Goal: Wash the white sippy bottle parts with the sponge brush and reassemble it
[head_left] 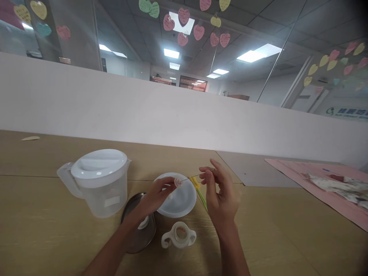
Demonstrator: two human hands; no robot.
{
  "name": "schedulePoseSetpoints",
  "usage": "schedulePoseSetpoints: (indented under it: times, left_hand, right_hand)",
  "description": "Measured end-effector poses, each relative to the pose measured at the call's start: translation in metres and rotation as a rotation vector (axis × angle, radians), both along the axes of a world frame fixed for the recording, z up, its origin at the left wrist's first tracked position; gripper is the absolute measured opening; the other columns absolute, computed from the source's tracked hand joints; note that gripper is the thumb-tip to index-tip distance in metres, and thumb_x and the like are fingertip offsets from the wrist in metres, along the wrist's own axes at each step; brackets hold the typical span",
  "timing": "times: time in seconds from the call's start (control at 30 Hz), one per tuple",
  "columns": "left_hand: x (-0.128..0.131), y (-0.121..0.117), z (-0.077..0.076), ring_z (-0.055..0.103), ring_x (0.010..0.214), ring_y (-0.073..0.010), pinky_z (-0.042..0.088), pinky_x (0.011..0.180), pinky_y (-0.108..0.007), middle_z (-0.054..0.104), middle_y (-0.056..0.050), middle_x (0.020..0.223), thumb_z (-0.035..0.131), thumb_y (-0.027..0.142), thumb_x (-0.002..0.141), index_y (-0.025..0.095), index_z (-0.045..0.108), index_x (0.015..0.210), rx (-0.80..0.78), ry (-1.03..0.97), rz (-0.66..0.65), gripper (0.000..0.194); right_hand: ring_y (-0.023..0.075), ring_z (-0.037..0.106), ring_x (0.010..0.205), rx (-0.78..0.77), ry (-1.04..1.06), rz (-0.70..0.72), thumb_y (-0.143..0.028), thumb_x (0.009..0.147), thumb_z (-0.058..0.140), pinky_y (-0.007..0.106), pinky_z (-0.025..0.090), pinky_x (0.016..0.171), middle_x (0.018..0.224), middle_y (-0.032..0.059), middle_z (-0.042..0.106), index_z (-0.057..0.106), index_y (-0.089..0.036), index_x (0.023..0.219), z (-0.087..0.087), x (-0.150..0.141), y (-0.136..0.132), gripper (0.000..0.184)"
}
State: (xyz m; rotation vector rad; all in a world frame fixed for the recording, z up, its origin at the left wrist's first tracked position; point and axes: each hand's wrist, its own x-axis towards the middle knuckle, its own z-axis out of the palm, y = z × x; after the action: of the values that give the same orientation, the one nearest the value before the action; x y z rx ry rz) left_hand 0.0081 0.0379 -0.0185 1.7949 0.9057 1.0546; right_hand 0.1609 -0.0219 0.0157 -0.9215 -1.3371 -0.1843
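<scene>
Two-handled bottle [178, 242]: nearest the table's [276, 230] near edge; mouth open; upright
Dark round piece [138, 241]: left of bottle; shiny rim; partly behind left forearm
Left hand [156, 195]: fingertips pinched narrow on small clear round piece [178, 182]; over white bowl
Right hand [222, 191]: thumb and forefinger closed on thin rod [186, 179]; other fingers loosely raised
Thin rod: slants from right fingertips to clear piece; above table, not on it
White bowl [184, 203]: mid-table, beyond bottle
Yellow-green tool [199, 189]: beside bowl's right rim
Pitcher [106, 197]: toward table's left edge; white lid on
Pink cloth [310, 184]: table's far right corner
Pale flat scrap [30, 138]: near table's far left corner
White wall [184, 115]: along table's far edge; glass with heart notes [184, 16] above
</scene>
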Motion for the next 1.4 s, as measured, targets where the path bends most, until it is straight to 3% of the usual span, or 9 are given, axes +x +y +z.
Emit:
schedulePoseSetpoints:
  times: [0.17, 0.37, 0.6, 0.73, 0.9, 1.1, 1.27, 1.4]
  left_hand:
    - [0.003, -0.005, 0.008, 0.059, 0.086, -0.0205, 0.046, 0.077, -0.028, 0.068, -0.005, 0.092, 0.051, 0.035, 0.076, 0.017, 0.068, 0.093, -0.020, 0.011, -0.077, 0.029]
    - [0.006, -0.007, 0.014, 0.057, 0.083, -0.0202, 0.044, 0.076, -0.029, 0.067, -0.006, 0.086, 0.049, 0.035, 0.079, 0.014, 0.067, 0.092, -0.030, 0.016, -0.158, 0.030]
    - [0.000, 0.000, 0.013, 0.055, 0.079, -0.0178, 0.043, 0.074, -0.027, 0.064, -0.005, 0.081, 0.053, 0.032, 0.077, 0.014, 0.066, 0.088, -0.026, -0.041, -0.127, 0.025]
    - [-0.002, -0.004, 0.020, 0.055, 0.081, -0.0169, 0.043, 0.077, -0.027, 0.064, -0.004, 0.083, 0.054, 0.032, 0.077, 0.014, 0.065, 0.090, -0.052, -0.122, -0.158, 0.025]
    - [0.001, -0.011, 0.026, 0.054, 0.073, -0.0158, 0.044, 0.068, -0.026, 0.064, -0.005, 0.079, 0.052, 0.034, 0.078, 0.013, 0.065, 0.090, -0.122, -0.177, -0.198, 0.027]
    - [0.001, -0.005, 0.020, 0.053, 0.075, -0.0151, 0.042, 0.069, -0.025, 0.062, -0.004, 0.078, 0.052, 0.033, 0.078, 0.012, 0.064, 0.086, -0.086, -0.147, -0.166, 0.026]
    - [0.002, -0.007, 0.019, 0.054, 0.074, -0.0152, 0.042, 0.070, -0.025, 0.060, -0.004, 0.074, 0.048, 0.035, 0.080, 0.013, 0.061, 0.078, 0.034, -0.043, -0.148, 0.026]
    - [0.004, -0.017, 0.026, 0.052, 0.067, -0.0118, 0.042, 0.066, -0.022, 0.058, -0.002, 0.071, 0.039, 0.034, 0.085, 0.015, 0.058, 0.072, 0.129, 0.106, -0.169, 0.030]
  right_hand:
    - [0.0093, 0.059, 0.059, -0.036, 0.115, 0.049, -0.021, 0.084, 0.047, 0.024, 0.053, 0.057, 0.080, 0.0022, 0.064, 0.055, -0.021, 0.107, -0.004, -0.007, 0.005, 0.024]
    - [0.0063, 0.050, 0.046, -0.217, 0.165, 0.168, -0.028, 0.086, 0.043, 0.019, 0.045, 0.044, 0.073, 0.0007, 0.061, 0.053, -0.019, 0.104, -0.015, -0.015, 0.019, 0.023]
    - [0.0114, 0.057, 0.060, -0.301, 0.128, 0.168, -0.030, 0.083, 0.047, 0.022, 0.046, 0.052, 0.075, 0.0033, 0.066, 0.058, -0.019, 0.096, -0.023, -0.024, 0.026, 0.021]
    - [0.0113, 0.055, 0.059, -0.303, 0.055, 0.115, -0.029, 0.082, 0.050, 0.022, 0.043, 0.050, 0.081, 0.0049, 0.066, 0.063, -0.019, 0.092, -0.023, -0.028, 0.026, 0.020]
    - [0.0146, 0.057, 0.080, -0.316, -0.042, 0.150, -0.027, 0.084, 0.045, 0.023, 0.045, 0.059, 0.092, 0.0064, 0.063, 0.066, -0.021, 0.093, -0.020, -0.034, 0.026, 0.024]
    - [0.0117, 0.054, 0.065, -0.380, 0.041, 0.148, -0.031, 0.081, 0.052, 0.021, 0.042, 0.050, 0.084, 0.0042, 0.062, 0.063, -0.019, 0.084, -0.020, -0.027, 0.031, 0.017]
    - [0.0114, 0.053, 0.066, -0.190, 0.030, 0.029, -0.029, 0.082, 0.050, 0.024, 0.044, 0.058, 0.079, 0.0037, 0.059, 0.057, -0.017, 0.076, -0.013, -0.013, 0.023, 0.015]
    - [0.0078, 0.051, 0.052, 0.036, 0.355, -0.080, -0.032, 0.082, 0.051, 0.023, 0.043, 0.052, 0.072, -0.0004, 0.053, 0.050, -0.017, 0.079, 0.001, -0.003, 0.008, 0.015]
